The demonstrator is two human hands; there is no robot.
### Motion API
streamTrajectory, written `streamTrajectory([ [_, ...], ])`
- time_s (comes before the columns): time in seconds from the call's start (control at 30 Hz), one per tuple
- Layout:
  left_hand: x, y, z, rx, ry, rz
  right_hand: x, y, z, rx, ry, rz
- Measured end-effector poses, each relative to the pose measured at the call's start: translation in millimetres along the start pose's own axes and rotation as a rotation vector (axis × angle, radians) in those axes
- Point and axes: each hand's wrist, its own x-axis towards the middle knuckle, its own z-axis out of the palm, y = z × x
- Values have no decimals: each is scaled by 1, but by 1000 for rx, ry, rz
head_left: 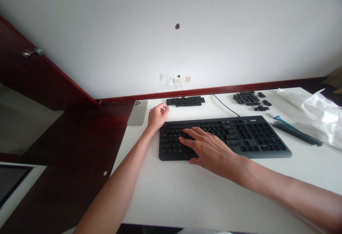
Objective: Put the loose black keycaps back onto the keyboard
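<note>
A black wired keyboard [256,136] lies on the white table [171,198]. My right hand [207,148] rests flat across its left half, fingers stretched out over the keys. At the keyboard's far left corner my left hand [157,115] is curled, fingertips pinched together near a row of loose black keycaps [185,101]; whether it holds a keycap I cannot make out. A second heap of loose keycaps [249,98] lies at the far right.
A phone [138,113] lies face down at the table's left edge. A dark tool with a blue part [295,131] and a crumpled white plastic bag [320,114] sit at the right. The keyboard cable [226,107] runs back to the wall. Dark wood floor on the left.
</note>
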Motion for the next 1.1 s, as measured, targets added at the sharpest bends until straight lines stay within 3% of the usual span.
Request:
streamTrajectory([
  [0.33,0,0,0,-16,-1,-8,-1,-2,2,-35,-1,-2],
  [0.63,-1,1,-1,-24,0,-3,4,10,-3,111,-38,14],
  [1.1,1,-1,0,-19,-15,4,2,8,-2,159,-26,23],
])
